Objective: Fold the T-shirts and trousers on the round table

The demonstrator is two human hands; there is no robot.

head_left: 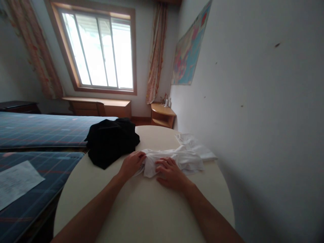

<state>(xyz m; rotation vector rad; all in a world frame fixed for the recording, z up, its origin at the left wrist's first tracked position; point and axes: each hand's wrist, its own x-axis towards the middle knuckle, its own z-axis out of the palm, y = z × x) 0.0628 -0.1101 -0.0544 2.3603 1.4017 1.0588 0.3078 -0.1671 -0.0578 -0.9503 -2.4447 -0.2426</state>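
Note:
A crumpled white cloth garment (pixel 188 160) lies across the far half of a round cream table (pixel 149 209); its exact kind does not show. At its left end, my left hand (pixel 132 165) has its fingers bent and closed on the edge of the fabric. My right hand (pixel 172 172) rests on the middle of the garment, fingers laid over the cloth and thumb apart from them. Part of the fabric is hidden under both hands. A bunched black cloth (pixel 111 140) sits on the table beyond my left hand and hangs over its left edge.
To the left are two mattresses with blue plaid covers (pixel 50 130), the nearer bearing a sheet of paper (pixel 19 184). A white wall (pixel 265 135) runs close along the table's right side. A small wooden corner shelf (pixel 162 109) and a low desk (pixel 113 104) stand behind.

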